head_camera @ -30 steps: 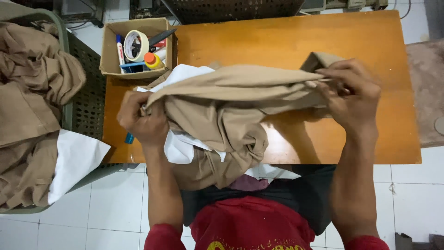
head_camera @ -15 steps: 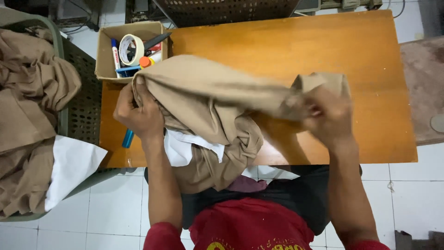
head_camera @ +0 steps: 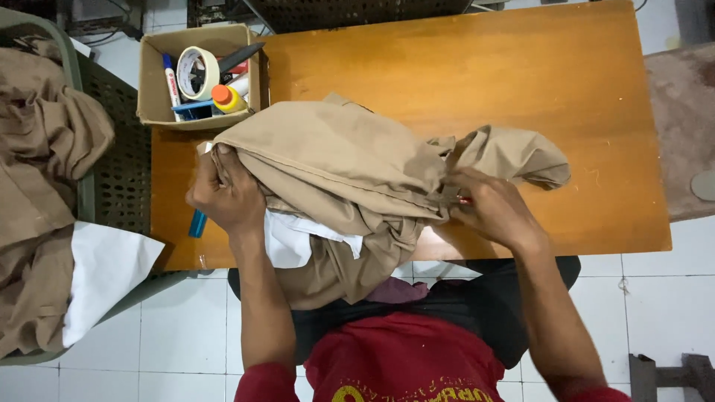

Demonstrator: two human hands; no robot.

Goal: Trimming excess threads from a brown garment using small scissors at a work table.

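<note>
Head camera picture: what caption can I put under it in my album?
Both hands, left hand and right hand, grip a crumpled tan garment on a wooden table.

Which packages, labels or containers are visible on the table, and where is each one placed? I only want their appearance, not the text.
Cardboard box: open, brown, at the table's far left corner.
Tape roll: round, pale, upright inside the box.
Small bottle: yellow with an orange cap, lying in the box.
Marker: white with a blue cap, leaning in the box.
No signs or screens.

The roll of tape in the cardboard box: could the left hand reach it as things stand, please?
Probably not at once: the left hand grips the tan garment, though the roll of tape lies uncovered in the open box nearby.
</note>
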